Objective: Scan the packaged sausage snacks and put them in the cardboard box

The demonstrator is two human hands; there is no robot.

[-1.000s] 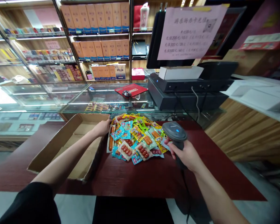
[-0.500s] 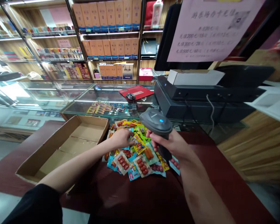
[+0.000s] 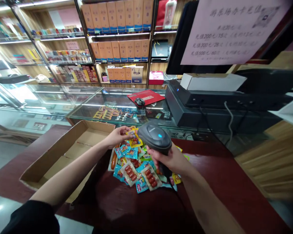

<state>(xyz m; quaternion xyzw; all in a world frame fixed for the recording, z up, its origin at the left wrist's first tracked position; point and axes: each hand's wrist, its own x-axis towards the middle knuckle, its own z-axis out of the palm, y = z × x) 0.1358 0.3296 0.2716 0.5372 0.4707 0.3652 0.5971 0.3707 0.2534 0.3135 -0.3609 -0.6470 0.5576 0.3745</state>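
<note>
Over the heaped packets [image 3: 134, 163] on the worktop [image 3: 117, 208], a yellow packet [image 3: 136, 139] is pinched by the left hand [image 3: 117, 137] and a scanner [image 3: 154, 136] gripped by the right hand [image 3: 173, 160], the former being best kept flat and uncovered.

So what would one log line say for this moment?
left hand: holding yellow packet | right hand: gripping scanner, blue light showing | cardboard box: beside packet pile
</note>
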